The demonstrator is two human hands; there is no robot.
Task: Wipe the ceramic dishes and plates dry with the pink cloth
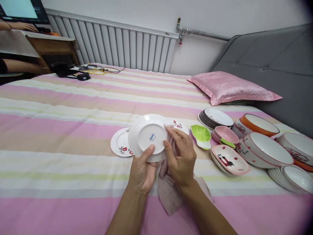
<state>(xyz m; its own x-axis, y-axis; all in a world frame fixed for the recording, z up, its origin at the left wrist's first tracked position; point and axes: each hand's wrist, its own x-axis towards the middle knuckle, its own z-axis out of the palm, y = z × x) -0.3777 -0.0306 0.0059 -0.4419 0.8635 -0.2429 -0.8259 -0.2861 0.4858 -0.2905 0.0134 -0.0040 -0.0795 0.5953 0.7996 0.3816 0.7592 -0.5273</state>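
My left hand [141, 169] grips a small white plate [146, 135] by its lower edge, underside with a blue maker's mark turned toward me. My right hand [179, 156] is closed on a pale pink cloth [168, 192] and presses it against the plate's right rim; the cloth hangs down between my forearms. Behind the held plate lie two white plates with red flowers, one at the left [119, 143] and one partly hidden at the right [179, 125].
On the striped bed sheet [61, 130] at the right stand a green leaf dish [201, 135], a pink cat dish [230, 160], a plate stack [215, 118], and several bowls [266, 150]. A pink pillow [230, 86] lies behind. Cables [83, 73] lie far left; another person sits at a desk [46, 40].
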